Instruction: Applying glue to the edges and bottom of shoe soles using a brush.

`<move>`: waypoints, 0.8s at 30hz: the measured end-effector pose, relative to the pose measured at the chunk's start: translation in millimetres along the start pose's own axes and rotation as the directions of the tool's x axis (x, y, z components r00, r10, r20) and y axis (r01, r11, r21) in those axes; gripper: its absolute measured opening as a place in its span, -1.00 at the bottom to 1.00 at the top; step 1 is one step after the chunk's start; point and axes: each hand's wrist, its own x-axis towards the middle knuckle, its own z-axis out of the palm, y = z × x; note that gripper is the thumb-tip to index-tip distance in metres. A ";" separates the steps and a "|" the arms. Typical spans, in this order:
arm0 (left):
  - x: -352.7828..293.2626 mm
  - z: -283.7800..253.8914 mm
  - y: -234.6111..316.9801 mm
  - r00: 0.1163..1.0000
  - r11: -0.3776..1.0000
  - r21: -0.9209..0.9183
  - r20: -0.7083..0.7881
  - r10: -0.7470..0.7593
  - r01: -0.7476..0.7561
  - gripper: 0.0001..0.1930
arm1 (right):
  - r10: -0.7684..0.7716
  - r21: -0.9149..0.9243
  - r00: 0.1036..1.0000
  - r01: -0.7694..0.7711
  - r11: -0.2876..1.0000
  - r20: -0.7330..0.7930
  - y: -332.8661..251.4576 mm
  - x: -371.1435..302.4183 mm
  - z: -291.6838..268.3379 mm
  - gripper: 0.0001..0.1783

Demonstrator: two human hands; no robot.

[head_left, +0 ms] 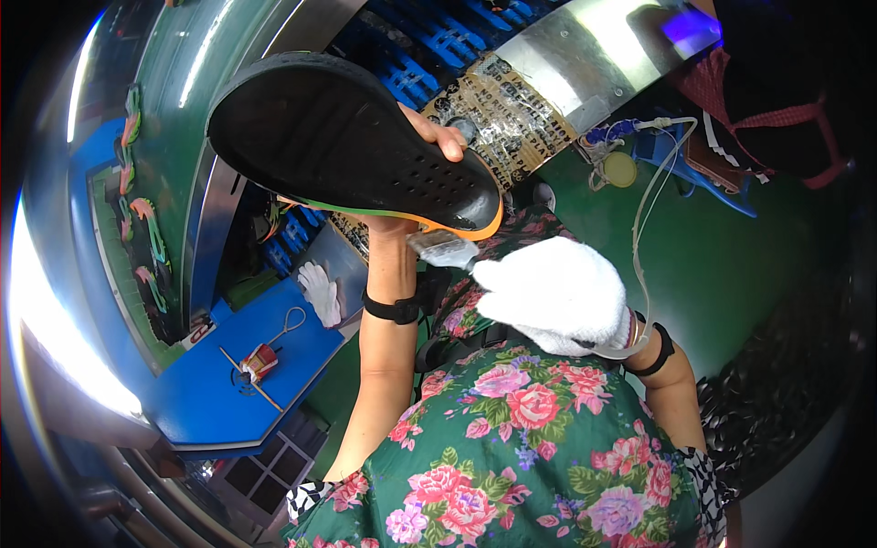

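Note:
A large black shoe sole [329,137] with an orange and green edge is held up before me, its dark inner face toward me. My left hand [443,142], bare, grips it from behind and below; fingers curl over the edge near the heel, and the palm is mostly hidden. In a fluffy white glove, my right hand [557,292] is closed round a flat brush [443,248]. The brush's pale bristles lie at the sole's orange heel edge; I cannot tell whether they touch. A clear tube [642,247] runs up from the gloved wrist.
A conveyor [142,247] carrying several colourful soles runs along the left. On a blue table [210,402] lie a small red-wrapped item [260,363] and a white glove [320,292]. Blue racks [448,41] and a taped cardboard ledge [502,114] stand ahead. A blue stool [681,164] is at right.

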 end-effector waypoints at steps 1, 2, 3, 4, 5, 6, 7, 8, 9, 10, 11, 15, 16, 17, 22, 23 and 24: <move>0.1 0.2 -0.6 0.999 0.999 0.041 0.015 0.029 -0.029 -0.35 | -0.011 0.023 1.000 0.011 1.000 -0.002 -0.1 0.0 -0.1 -0.65; 0.0 0.6 -1.5 1.000 1.000 0.025 -0.002 0.016 -0.016 -0.34 | -0.027 0.026 0.998 0.026 0.999 0.055 -0.2 0.2 -0.2 -0.66; 0.4 0.2 -1.4 1.000 1.000 0.010 0.001 0.011 -0.011 -0.34 | -0.016 0.060 1.000 0.016 0.998 0.004 -0.3 0.4 -0.4 -0.68; 0.7 0.3 -1.9 1.000 1.000 -0.003 0.003 0.007 -0.007 -0.33 | -0.016 0.060 1.000 0.016 0.998 0.004 0.2 0.6 -1.8 -0.68; 1.0 -0.1 -1.3 1.000 1.000 -0.003 0.003 0.008 -0.008 -0.33 | -0.015 0.021 1.000 0.015 1.000 0.002 0.2 1.0 -1.8 -0.68; 1.9 -0.6 -0.7 1.000 1.000 0.014 0.017 -0.008 0.007 -0.33 | -0.013 0.001 0.998 0.013 1.000 -0.064 0.7 1.4 -3.2 -0.68; 1.6 -0.2 -1.1 1.000 1.000 -0.004 0.017 0.006 -0.006 -0.33 | -0.018 -0.016 0.999 0.017 1.000 -0.041 0.7 1.8 -3.5 -0.68; 1.3 0.2 -1.4 0.999 0.999 0.030 0.029 -0.026 0.025 -0.33 | -0.009 -0.020 1.000 0.009 1.000 -0.008 0.7 2.4 -4.1 -0.68; 1.1 1.1 -2.8 1.000 1.000 0.002 -0.005 -0.005 0.005 -0.35 | -0.003 0.035 1.000 0.003 0.999 -0.016 0.4 2.9 -5.2 -0.68; 0.0 2.2 -4.0 0.999 1.000 -0.025 -0.039 0.015 -0.016 -0.37 | -0.005 0.077 1.000 0.004 0.997 0.011 -0.2 3.8 -4.1 -0.68; 1.2 2.3 -4.2 0.999 1.000 -0.026 -0.039 0.014 -0.015 -0.37 | 0.021 0.101 1.000 -0.021 0.995 0.008 -0.3 3.6 -8.5 -0.68; 3.2 2.9 -0.2 0.999 1.000 0.009 0.039 0.009 -0.009 -0.42 | 0.124 -0.086 0.990 -0.130 0.988 -0.069 -1.4 2.5 -17.6 -0.68; 3.1 3.1 1.9 0.998 0.998 0.064 0.057 -0.009 0.005 -0.46 | 0.111 -0.086 0.992 -0.116 0.990 -0.062 -1.5 2.2 -18.3 -0.68; 4.2 2.9 2.7 0.998 0.998 0.064 0.057 -0.010 0.007 -0.46 | 0.125 -0.087 0.989 -0.132 0.987 -0.080 -1.0 2.2 -17.8 -0.68; 5.3 3.9 0.4 0.996 0.999 0.043 0.092 -0.002 -0.002 -0.53 | 0.132 -0.104 0.980 -0.149 0.983 -0.149 0.1 1.7 -8.2 -0.68; 4.5 4.5 -1.5 0.996 0.999 0.042 0.093 -0.003 -0.001 -0.53 | 0.160 -0.037 0.979 -0.166 0.985 -0.124 0.6 1.5 -7.7 -0.69; 3.8 4.9 -3.0 0.999 1.000 0.007 0.054 0.005 -0.005 -0.49 | 0.208 0.033 0.974 -0.206 0.978 -0.087 1.4 1.4 -7.9 -0.70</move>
